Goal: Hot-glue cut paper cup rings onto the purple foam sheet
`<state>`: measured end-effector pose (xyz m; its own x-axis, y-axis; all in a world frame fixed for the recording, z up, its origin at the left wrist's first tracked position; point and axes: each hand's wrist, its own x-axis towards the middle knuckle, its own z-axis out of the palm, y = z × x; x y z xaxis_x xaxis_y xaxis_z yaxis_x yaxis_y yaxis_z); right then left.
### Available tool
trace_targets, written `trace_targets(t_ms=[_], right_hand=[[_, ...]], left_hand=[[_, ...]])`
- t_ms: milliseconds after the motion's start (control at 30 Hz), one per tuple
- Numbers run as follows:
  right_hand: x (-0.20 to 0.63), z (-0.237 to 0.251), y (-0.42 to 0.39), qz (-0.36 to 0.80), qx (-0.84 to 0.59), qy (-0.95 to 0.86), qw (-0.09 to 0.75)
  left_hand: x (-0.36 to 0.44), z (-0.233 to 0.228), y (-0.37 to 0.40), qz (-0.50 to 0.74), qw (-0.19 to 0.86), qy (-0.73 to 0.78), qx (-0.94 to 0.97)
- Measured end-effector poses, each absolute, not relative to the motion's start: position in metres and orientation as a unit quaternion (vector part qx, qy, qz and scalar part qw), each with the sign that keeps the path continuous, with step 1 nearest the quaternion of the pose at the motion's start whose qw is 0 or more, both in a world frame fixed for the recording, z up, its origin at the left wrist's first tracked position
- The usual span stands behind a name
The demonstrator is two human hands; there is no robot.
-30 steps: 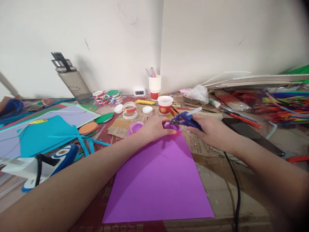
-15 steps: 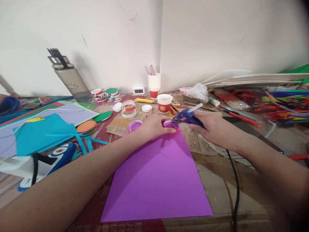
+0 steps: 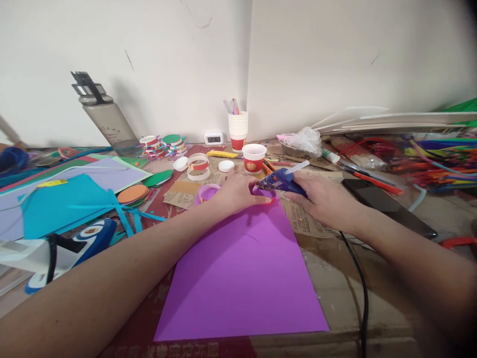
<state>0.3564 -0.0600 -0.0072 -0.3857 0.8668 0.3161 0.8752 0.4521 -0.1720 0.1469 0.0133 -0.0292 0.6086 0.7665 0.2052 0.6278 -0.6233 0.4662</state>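
Observation:
My left hand (image 3: 234, 191) grips a small ring with a red rim (image 3: 271, 198) that rests on the far edge of a purple sheet (image 3: 242, 276). My right hand (image 3: 320, 201) holds a blue glue gun (image 3: 280, 182) with a white glue stick poking out of its back. The gun's nozzle points left and down at the ring, right over it. A black cord (image 3: 359, 293) runs from the gun toward the near edge of the table.
A second purple ring (image 3: 207, 192) lies left of my left hand. Behind stand a red-and-white paper cup (image 3: 254, 159), stacked cups with pens (image 3: 238, 130), a grey bottle (image 3: 106, 119) and white caps. Coloured paper sheets (image 3: 70, 199) lie left, a black phone (image 3: 387, 206) and pipe cleaners (image 3: 436, 159) right.
The glue gun's nozzle has shifted a little to the left over the ring. My left hand has stayed on the ring.

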Motion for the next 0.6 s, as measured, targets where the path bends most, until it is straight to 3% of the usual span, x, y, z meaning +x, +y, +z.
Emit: trace_targets(t_ms=[433,600], right_hand=[[0.3642,-0.0017,-0.0634,-0.053,-0.546,-0.823,0.147],[0.3612,-0.0051,-0.0624,-0.027,-0.533,-0.828,0.171]], left_hand=[[0.1459,-0.0256,0.0102,0.187,0.194,0.414,0.869],[0.1468,-0.0269,0.0131,0.181,0.184,0.387,0.885]])
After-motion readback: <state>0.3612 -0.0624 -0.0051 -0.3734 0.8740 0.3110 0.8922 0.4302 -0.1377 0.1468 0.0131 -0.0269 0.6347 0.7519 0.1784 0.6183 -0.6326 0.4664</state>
